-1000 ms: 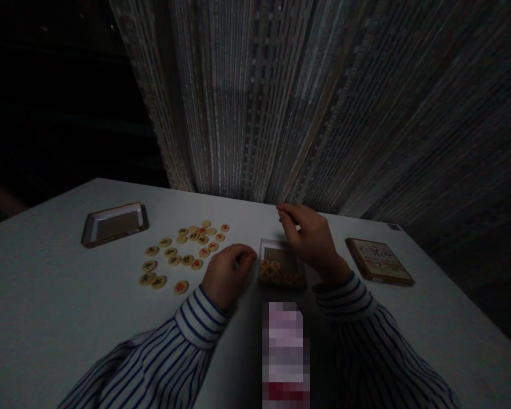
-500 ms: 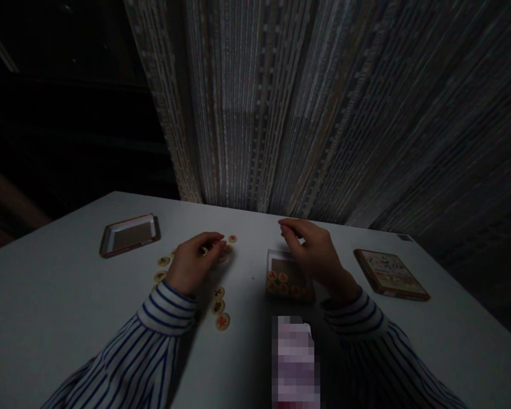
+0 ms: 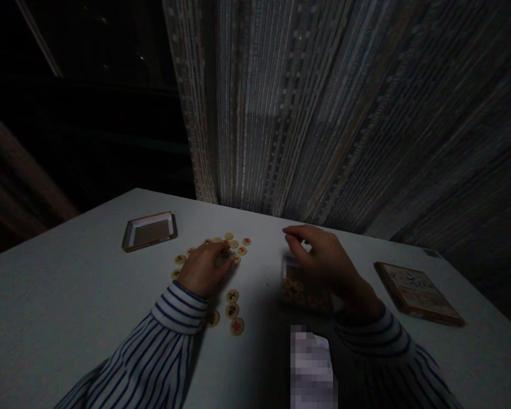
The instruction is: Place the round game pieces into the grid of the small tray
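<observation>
Two hands work over a white surface [image 3: 97, 289]. The left hand [image 3: 206, 267] is low over a bunch of round pieces [image 3: 232, 311]. Its fingers curl down and its thumb is close to a piece with a red mark. I cannot tell if it has a piece in its grip. The right hand [image 3: 321, 253] hangs over the open box [image 3: 291, 259], with its fingers bent and its thumb near them. I see nothing between its fingertips, but its palm is hidden, so I cannot tell if it holds anything.

The step in hand seems to be picking up pieces with the left hand. I think the next move calls for a small pinch on the thin edge of one flat piece, without pushing the others about.

The pieces lie flat with their faces up. They are round, so they have no long way. Some marks are red, some are black, and some faces look plain. Three near pieces make a short row running toward the person. More red ones sit in the near part of the box. The right hand covers some of the box, so its long way is hard to tell. The tray [image 3: 174, 224] at the far left has its long side going left to right, a bit slanted.
</observation>
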The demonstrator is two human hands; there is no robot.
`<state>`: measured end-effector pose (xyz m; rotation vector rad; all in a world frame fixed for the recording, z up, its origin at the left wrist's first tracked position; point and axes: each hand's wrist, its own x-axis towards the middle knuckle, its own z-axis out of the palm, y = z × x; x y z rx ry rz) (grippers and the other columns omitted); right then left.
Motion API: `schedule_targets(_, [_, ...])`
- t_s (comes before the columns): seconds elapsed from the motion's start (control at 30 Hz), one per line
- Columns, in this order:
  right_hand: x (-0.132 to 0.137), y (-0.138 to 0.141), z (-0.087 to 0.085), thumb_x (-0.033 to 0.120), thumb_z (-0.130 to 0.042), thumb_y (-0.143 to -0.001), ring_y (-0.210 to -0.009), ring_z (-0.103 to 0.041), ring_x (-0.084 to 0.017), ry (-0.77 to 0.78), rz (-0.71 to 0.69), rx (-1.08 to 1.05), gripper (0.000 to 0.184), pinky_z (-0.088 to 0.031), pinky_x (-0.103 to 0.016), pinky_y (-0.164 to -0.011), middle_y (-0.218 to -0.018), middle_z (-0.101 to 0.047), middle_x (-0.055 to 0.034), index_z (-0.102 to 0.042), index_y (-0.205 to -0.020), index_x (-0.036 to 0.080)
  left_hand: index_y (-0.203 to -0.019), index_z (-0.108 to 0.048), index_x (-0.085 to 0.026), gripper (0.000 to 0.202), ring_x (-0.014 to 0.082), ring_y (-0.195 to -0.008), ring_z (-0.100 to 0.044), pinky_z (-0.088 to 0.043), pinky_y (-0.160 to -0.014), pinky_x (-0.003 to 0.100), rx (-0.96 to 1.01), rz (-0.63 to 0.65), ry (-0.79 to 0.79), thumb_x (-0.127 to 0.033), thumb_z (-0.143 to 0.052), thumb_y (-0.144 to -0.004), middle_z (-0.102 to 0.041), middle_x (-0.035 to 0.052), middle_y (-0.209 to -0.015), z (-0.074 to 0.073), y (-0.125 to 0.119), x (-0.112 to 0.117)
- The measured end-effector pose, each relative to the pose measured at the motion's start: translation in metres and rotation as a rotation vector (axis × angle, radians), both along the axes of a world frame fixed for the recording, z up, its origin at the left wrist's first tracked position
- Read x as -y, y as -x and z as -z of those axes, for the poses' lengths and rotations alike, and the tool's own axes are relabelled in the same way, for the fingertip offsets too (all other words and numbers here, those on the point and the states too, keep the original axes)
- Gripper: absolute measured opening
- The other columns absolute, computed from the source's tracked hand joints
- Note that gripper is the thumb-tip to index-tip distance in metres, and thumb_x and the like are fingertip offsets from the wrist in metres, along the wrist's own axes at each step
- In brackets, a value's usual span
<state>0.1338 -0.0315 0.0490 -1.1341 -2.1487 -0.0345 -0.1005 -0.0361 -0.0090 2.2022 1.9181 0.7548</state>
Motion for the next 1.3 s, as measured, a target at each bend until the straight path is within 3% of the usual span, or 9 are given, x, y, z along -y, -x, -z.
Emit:
schedule_targets(0.23, [-0.002,0.000,0.013,0.019,-0.048,-0.082,-0.082,-0.064,-0.020,-0.025,-0.022,0.107,0.022,-0.048,-0.034,-0.076,-0.088,-0.070,-0.0080,-0.066,-0.093,0.016,-0.101,-0.064,-0.017,0.031,0.0270,-0.097,-0.060,-0.045,-0.085,0.039,-0.182,0.018,0.086,-0.028,-0.051,-0.075,-0.068,0.0098,-0.101,0.008,-0.002,-0.002])
schedule_targets(0.7, [0.000,0.001,0.012,0.019,-0.047,-0.081,-0.082,-0.064,-0.020,-0.027,-0.010,0.125,0.023,-0.048,-0.033,-0.075,-0.089,-0.070,-0.0077,-0.067,-0.093,0.017,-0.081,-0.068,-0.020,0.024,0.0264,-0.086,-0.061,-0.045,-0.075,0.036,-0.369,0.009,0.094,-0.033,-0.049,-0.075,-0.068,0.0098,-0.083,0.012,-0.006,-0.004])
schedule_targets(1.03, [0.000,-0.001,0.011,0.019,-0.048,-0.082,-0.082,-0.064,-0.020,-0.031,-0.004,0.132,0.022,-0.049,-0.034,-0.075,-0.090,-0.070,-0.0078,-0.067,-0.092,0.017,-0.082,-0.069,-0.019,0.028,0.0259,-0.087,-0.061,-0.045,-0.076,0.035,-0.345,0.019,0.095,-0.030,-0.044,-0.079,-0.069,0.0104,-0.086,0.014,-0.005,-0.006])
schedule_targets(1.3, [0.000,-0.003,0.011,0.020,-0.047,-0.082,-0.082,-0.064,-0.020,-0.041,-0.004,0.136,0.023,-0.049,-0.034,-0.075,-0.090,-0.070,-0.0079,-0.067,-0.094,0.016,-0.090,-0.069,-0.020,0.031,0.0262,-0.088,-0.061,-0.045,-0.079,0.037,-0.212,-0.004,-0.010,-0.035,-0.043,-0.081,-0.069,0.0090,-0.091,0.012,-0.007,-0.004])
